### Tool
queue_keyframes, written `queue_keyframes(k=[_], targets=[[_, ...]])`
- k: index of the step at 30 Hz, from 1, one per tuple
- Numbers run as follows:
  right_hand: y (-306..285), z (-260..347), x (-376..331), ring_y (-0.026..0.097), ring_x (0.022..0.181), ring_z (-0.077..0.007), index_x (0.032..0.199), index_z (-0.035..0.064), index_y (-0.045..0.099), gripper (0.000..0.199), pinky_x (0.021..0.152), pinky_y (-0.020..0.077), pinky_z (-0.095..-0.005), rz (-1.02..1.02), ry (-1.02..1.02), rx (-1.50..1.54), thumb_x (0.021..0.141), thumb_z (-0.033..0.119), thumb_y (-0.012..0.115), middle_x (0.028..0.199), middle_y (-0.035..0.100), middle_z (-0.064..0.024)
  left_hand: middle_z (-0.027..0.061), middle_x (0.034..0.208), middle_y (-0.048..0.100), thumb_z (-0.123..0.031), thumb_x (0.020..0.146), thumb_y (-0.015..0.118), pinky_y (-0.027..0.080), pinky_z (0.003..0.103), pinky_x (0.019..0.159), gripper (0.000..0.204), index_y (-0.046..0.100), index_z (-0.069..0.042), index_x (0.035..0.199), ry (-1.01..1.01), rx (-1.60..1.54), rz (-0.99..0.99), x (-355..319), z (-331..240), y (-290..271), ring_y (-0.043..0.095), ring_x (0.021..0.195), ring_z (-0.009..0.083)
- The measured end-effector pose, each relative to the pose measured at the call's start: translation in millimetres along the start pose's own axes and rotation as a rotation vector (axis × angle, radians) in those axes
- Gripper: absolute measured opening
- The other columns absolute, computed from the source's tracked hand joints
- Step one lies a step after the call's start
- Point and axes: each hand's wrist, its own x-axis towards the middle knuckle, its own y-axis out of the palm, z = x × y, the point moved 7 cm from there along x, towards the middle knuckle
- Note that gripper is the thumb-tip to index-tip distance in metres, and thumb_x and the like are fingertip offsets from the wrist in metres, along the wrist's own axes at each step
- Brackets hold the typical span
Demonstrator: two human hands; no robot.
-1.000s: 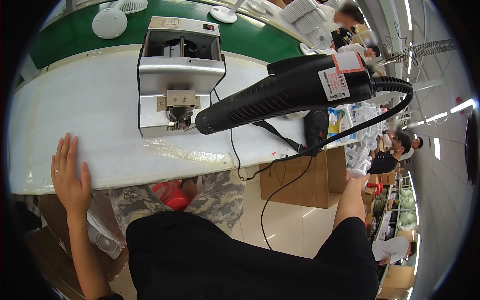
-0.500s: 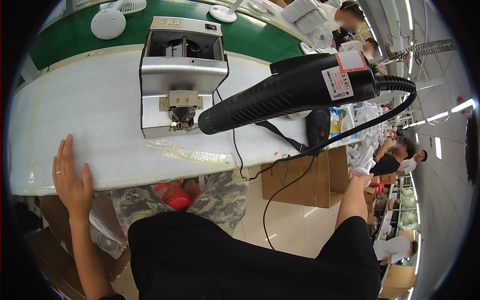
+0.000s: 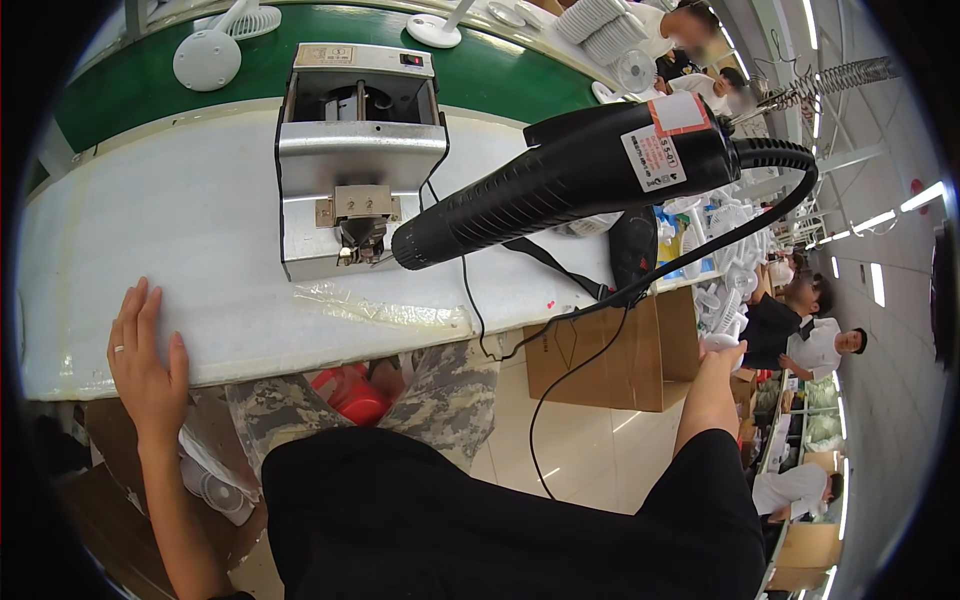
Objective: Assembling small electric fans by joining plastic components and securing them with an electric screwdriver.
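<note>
My left hand (image 3: 146,365) lies flat and open on the near edge of the white padded bench (image 3: 150,230), with a ring on one finger. My right arm stretches out to the right beyond the bench end. There my right hand (image 3: 718,352) is closed on a small white part, which is too small to make out. A black heat gun (image 3: 560,180) hangs in front of me, its nozzle pointing at a grey metal benchtop machine (image 3: 355,165). Neither hand touches the gun or the machine.
A crumpled clear plastic bag (image 3: 385,310) lies near the bench edge. The gun's black cable (image 3: 590,300) loops down past a cardboard box (image 3: 610,350). A green conveyor (image 3: 200,100) with white fan parts (image 3: 205,58) runs behind. Other workers (image 3: 790,330) sit at the right.
The heat gun has drifted slightly right in the view. Both hands stay about where they were.
</note>
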Motion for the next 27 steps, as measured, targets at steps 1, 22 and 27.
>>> queue_keyframes(k=[1, 22, 27], targets=[[-2, -1, 9, 0.056, 0.102, -0.0413, 0.116, 0.0103, 0.057, 0.067, 0.076, 0.0553, -0.0607, 0.01, 0.012, -0.012, 0.07, 0.057, 0.07, 0.123, 0.054, -0.017, 0.0027, 0.146, 0.046, -0.016, 0.085, 0.051, 0.027, 0.042, 0.114, 0.054, 0.047, -0.012, 0.138, -0.011, -0.023, 0.037, 0, 2, 1, 0.039, 0.138, 0.0225], [40, 13, -81, 0.056, 0.095, -0.0352, 0.111, 0.0096, 0.058, 0.059, 0.075, 0.0533, -0.0534, 0.418, -0.022, -0.125, 0.076, 0.056, 0.064, 0.113, 0.055, -0.0193, 0.0019, 0.148, 0.042, -0.022, 0.085, 0.054, 0.021, 0.044, 0.116, 0.054, 0.048, -0.016, 0.139, -0.013, 0.054, 0.033, 12, -8, -5, 0.034, 0.14, 0.0221], [164, -13, -142, 0.056, 0.092, -0.0338, 0.108, 0.0092, 0.058, 0.054, 0.074, 0.0527, -0.0517, 0.796, 0.01, -0.183, 0.078, 0.054, 0.062, 0.109, 0.056, -0.0185, 0.0023, 0.146, 0.044, -0.026, 0.083, 0.057, 0.025, 0.044, 0.114, 0.055, 0.049, -0.016, 0.137, 0.013, 0.014, 0.021, 22, -17, -1, 0.037, 0.138, 0.0227]])
